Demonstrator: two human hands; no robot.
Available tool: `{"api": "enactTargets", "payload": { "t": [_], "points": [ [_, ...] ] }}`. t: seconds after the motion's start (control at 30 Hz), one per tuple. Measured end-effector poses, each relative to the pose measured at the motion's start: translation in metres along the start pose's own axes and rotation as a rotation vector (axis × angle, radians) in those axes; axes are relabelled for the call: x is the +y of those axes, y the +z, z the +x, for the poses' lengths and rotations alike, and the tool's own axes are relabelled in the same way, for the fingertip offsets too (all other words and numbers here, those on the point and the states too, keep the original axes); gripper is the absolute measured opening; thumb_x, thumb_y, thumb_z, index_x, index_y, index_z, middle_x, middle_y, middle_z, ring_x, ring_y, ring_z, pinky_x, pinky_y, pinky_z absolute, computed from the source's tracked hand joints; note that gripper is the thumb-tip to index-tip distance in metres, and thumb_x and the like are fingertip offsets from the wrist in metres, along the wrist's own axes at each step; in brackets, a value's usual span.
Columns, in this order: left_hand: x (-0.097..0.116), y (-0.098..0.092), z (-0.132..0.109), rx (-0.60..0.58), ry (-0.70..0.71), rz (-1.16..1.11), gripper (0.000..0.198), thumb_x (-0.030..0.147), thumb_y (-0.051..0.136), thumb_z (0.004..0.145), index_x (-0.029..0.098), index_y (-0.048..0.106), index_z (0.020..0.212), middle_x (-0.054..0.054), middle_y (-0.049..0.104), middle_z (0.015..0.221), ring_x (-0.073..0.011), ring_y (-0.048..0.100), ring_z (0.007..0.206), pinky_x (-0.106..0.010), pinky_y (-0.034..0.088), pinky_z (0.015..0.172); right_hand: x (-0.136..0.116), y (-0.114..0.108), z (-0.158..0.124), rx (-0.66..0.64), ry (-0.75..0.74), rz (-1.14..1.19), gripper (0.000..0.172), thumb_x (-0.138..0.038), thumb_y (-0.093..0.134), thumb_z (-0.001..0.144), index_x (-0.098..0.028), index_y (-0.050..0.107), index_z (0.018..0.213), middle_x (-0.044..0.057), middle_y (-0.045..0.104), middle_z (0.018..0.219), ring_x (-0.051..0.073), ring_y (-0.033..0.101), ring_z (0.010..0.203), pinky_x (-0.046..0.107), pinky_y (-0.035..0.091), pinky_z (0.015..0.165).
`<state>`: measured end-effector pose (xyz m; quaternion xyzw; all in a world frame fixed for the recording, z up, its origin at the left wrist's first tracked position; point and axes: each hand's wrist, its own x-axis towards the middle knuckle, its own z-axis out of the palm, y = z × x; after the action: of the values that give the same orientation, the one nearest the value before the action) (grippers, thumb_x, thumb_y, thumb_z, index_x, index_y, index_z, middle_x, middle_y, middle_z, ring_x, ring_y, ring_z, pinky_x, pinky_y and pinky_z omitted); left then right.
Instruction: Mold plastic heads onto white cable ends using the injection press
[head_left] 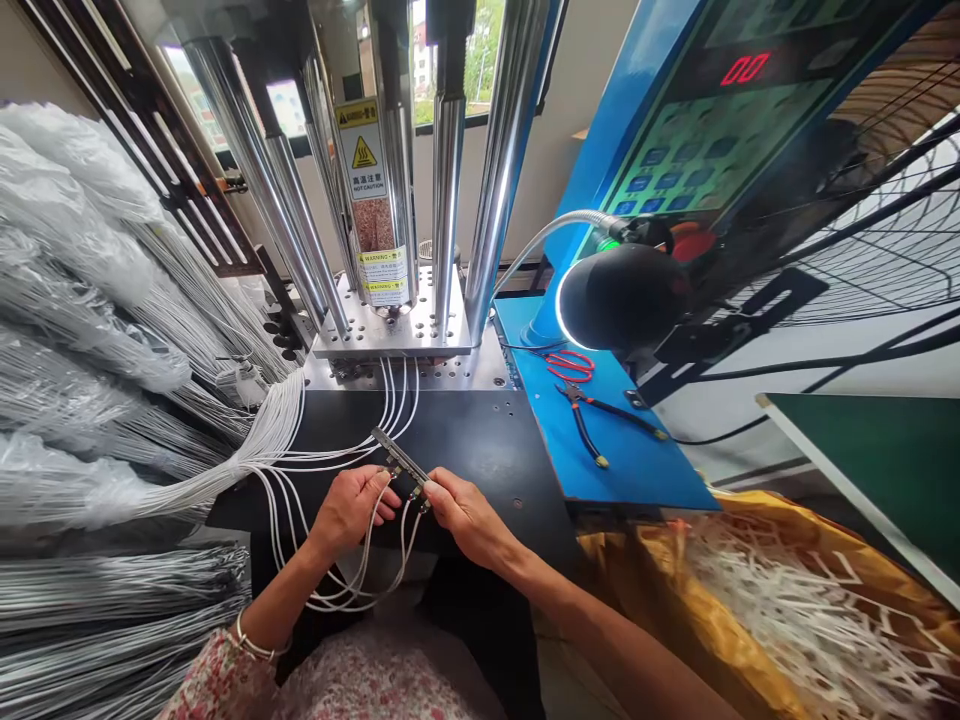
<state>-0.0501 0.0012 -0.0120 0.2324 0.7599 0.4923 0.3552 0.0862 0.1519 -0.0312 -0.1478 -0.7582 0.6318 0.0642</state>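
Observation:
My right hand [466, 515] pinches the near end of a narrow dark metal bar [401, 455], held tilted above the black table. Small connector ends are seated along the bar's lower side, with white cables [405, 545] hanging from them in loops. Close by on the left, my left hand [354, 512] is closed with thumb and finger on a white cable just below its connector; the exact grip is partly hidden. Behind the bar, several other white cables [388, 390] run into the press's metal mould [394, 335]. The cables join a thick white bundle [255, 445] at the left.
Steel columns [502, 150] rise around the mould, which bears hot-caution labels [364, 150]. To the right, pliers [581, 410] and red-handled scissors [570, 366] lie on a blue surface, below a black lamp [626, 297]. Plastic-wrapped cable bundles [75, 360] crowd the left; a yellow sack [660, 580] holds white scraps.

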Motion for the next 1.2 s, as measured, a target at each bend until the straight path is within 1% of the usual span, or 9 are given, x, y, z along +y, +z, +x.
{"api": "enactTargets", "payload": {
  "t": [0.07,0.13,0.27,0.37,0.5,0.7,0.9,1.03,1.2],
  "points": [
    [-0.006,-0.004,0.003,0.176,0.096,0.088,0.033,0.045,0.052,0.089,0.016,0.067,0.093,0.000,0.062,0.063,-0.0128,0.053,0.054,-0.024,0.041,0.055,0.003,0.001,0.001,0.044,0.030,0.070,0.035,-0.046,0.036,0.098,-0.021,0.040,0.074,-0.006,0.040,0.061,0.011,0.037,0.056,0.024,0.030,0.054],
    [-0.009,-0.006,0.003,0.275,0.138,0.094,0.030,0.043,0.052,0.088,0.017,0.067,0.090,0.002,0.056,0.059,-0.0113,0.047,0.052,-0.022,0.037,0.053,0.003,0.001,0.001,0.057,0.044,0.129,0.036,-0.047,0.037,0.098,-0.021,0.039,0.072,-0.006,0.039,0.060,0.010,0.036,0.054,0.023,0.030,0.052],
    [-0.007,0.001,-0.001,0.177,0.010,-0.130,0.033,0.047,0.058,0.084,0.015,0.067,0.086,0.004,0.049,0.063,-0.0069,0.035,0.047,-0.020,0.024,0.044,0.003,0.001,-0.001,0.023,0.047,0.189,0.036,-0.048,0.040,0.096,-0.021,0.038,0.071,-0.006,0.037,0.060,0.010,0.033,0.053,0.023,0.028,0.050],
    [-0.002,0.008,-0.004,0.124,-0.019,-0.226,0.034,0.048,0.061,0.083,0.014,0.068,0.086,0.004,0.046,0.063,-0.0064,0.036,0.050,-0.018,0.026,0.045,0.003,0.002,-0.002,-0.007,0.040,0.221,0.036,-0.048,0.042,0.095,-0.021,0.038,0.072,-0.006,0.035,0.061,0.009,0.031,0.053,0.023,0.026,0.049],
    [0.003,0.011,-0.007,0.108,-0.001,-0.209,0.038,0.051,0.062,0.083,0.014,0.066,0.075,0.005,0.041,0.056,-0.0067,0.033,0.050,-0.017,0.027,0.045,0.003,0.002,-0.002,-0.032,0.040,0.234,0.035,-0.048,0.041,0.096,-0.021,0.039,0.073,-0.007,0.035,0.061,0.009,0.032,0.053,0.023,0.026,0.050],
    [0.005,0.011,-0.005,0.107,0.000,-0.247,0.039,0.051,0.066,0.081,0.015,0.060,0.067,0.005,0.041,0.056,-0.0067,0.033,0.049,-0.018,0.027,0.046,0.002,0.000,-0.002,-0.053,0.016,0.145,0.035,-0.046,0.037,0.098,-0.021,0.039,0.074,-0.006,0.038,0.061,0.010,0.035,0.055,0.023,0.029,0.053],
    [0.002,0.004,-0.003,0.103,-0.011,-0.241,0.036,0.048,0.067,0.081,0.013,0.068,0.075,0.003,0.048,0.059,-0.0059,0.035,0.049,-0.018,0.025,0.045,-0.004,-0.005,-0.004,-0.088,-0.073,-0.132,0.032,-0.041,0.031,0.100,-0.022,0.039,0.076,-0.005,0.042,0.064,0.012,0.039,0.059,0.025,0.029,0.058],
    [0.006,0.001,-0.003,0.094,-0.010,-0.226,0.036,0.047,0.068,0.079,0.012,0.067,0.071,0.003,0.047,0.057,-0.0051,0.033,0.048,-0.018,0.021,0.044,-0.012,-0.008,-0.006,-0.114,-0.116,-0.300,0.027,-0.037,0.030,0.100,-0.022,0.040,0.080,-0.004,0.045,0.070,0.013,0.040,0.062,0.026,0.027,0.060],
    [0.006,0.006,0.001,0.036,-0.011,-0.167,0.037,0.049,0.064,0.082,0.013,0.069,0.074,0.003,0.050,0.059,-0.0065,0.038,0.048,-0.018,0.027,0.044,-0.010,-0.012,-0.007,-0.119,-0.086,-0.245,0.031,-0.039,0.029,0.100,-0.022,0.037,0.076,-0.005,0.041,0.065,0.012,0.037,0.059,0.026,0.027,0.059]
  ]
}}
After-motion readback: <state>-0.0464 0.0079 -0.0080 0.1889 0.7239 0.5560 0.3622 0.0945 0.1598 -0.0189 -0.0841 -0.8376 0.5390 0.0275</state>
